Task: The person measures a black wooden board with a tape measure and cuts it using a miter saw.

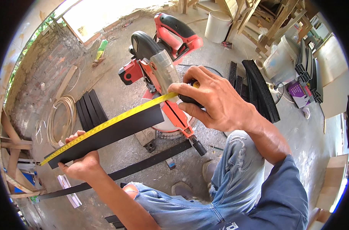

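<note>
My left hand (pixel 81 165) is closed around the left part of a flat black strip (pixel 113 132), fingers on its far edge and thumb side on the near one. Along the strip's far edge runs the yellow blade of a tape measure (pixel 122 115), its end at the strip's left tip. My right hand (pixel 216 100) grips the dark tape case (pixel 189 96), mostly hidden by the fingers, with the index finger on the blade near the strip's right end. Just beyond and below the strip stands a red and black miter saw (pixel 153 57) on the floor.
A long black strip (pixel 151 161) lies before my feet. Short black pieces (pixel 91 109) and a coiled hose (pixel 61 119) are at left. More black lengths (pixel 260 90), a white bucket (pixel 281 57) and a purple box (pixel 299 93) sit at right. A green bottle (pixel 101 50) lies far left.
</note>
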